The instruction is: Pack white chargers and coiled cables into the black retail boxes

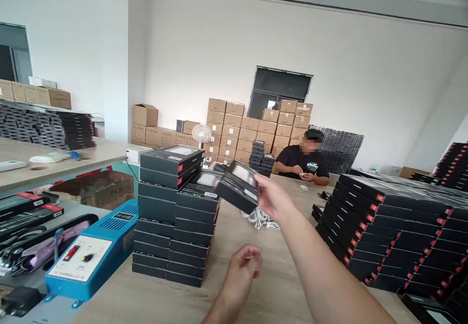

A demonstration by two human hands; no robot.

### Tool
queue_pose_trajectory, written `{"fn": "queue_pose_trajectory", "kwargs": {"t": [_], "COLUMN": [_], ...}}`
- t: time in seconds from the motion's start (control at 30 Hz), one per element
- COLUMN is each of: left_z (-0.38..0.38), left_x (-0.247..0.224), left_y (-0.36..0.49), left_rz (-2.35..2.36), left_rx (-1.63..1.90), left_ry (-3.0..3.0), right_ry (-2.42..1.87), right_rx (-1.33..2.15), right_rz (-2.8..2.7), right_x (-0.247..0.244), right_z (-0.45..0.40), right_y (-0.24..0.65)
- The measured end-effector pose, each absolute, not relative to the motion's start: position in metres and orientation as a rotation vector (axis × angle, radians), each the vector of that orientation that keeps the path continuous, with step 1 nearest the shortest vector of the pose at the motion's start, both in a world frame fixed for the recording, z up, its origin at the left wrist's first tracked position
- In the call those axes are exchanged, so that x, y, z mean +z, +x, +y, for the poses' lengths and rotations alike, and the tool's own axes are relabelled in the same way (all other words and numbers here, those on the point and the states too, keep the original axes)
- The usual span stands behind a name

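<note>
My right hand [272,198] grips a black box [237,190] by its right side. The box has a pale window on top and is held tilted above the table, beside a stack of like boxes [153,219]. The stack's left column stands higher than its right one. Lower down, my left hand [244,265] hovers over the wooden table [270,285] with its fingers curled in and nothing visible in them. Behind the held box lies a heap of white cables [261,218], partly covered by the box.
To the right rise large stacks of black boxes with red tabs [387,231]. A blue machine with a dial [91,251] stands at the left. Across the table sits a co-worker [305,163], hands on a small white item. Brown cartons [226,129] and a fan [201,133] are behind.
</note>
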State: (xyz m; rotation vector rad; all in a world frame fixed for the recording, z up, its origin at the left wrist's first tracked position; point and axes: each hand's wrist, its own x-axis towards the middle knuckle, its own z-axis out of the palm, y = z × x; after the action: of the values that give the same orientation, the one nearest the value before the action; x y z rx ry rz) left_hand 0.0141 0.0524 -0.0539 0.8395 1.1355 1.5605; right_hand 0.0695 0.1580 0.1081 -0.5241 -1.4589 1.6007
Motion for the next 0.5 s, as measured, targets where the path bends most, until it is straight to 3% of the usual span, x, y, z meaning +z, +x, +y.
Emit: {"fn": "queue_pose_trajectory", "kwargs": {"t": [0.17,0.33,0.5], "left_z": [0.053,0.057,0.056], "left_x": [-0.059,-0.071,-0.074], "left_y": [0.013,0.022,0.031], "left_rz": [1.178,1.183,1.223], "left_rx": [1.511,1.486,1.450], "left_ry": [0.893,0.926,1.144], "right_ry": [-0.642,-0.416,-0.451], "right_rx": [1.360,0.899,0.593], "right_rz": [-1.680,-2.163,-2.359], "right_x": [0.137,0.133,0.131], "right_z": [0.149,0.111,0.084], "right_y": [0.011,0.032,0.026]}}
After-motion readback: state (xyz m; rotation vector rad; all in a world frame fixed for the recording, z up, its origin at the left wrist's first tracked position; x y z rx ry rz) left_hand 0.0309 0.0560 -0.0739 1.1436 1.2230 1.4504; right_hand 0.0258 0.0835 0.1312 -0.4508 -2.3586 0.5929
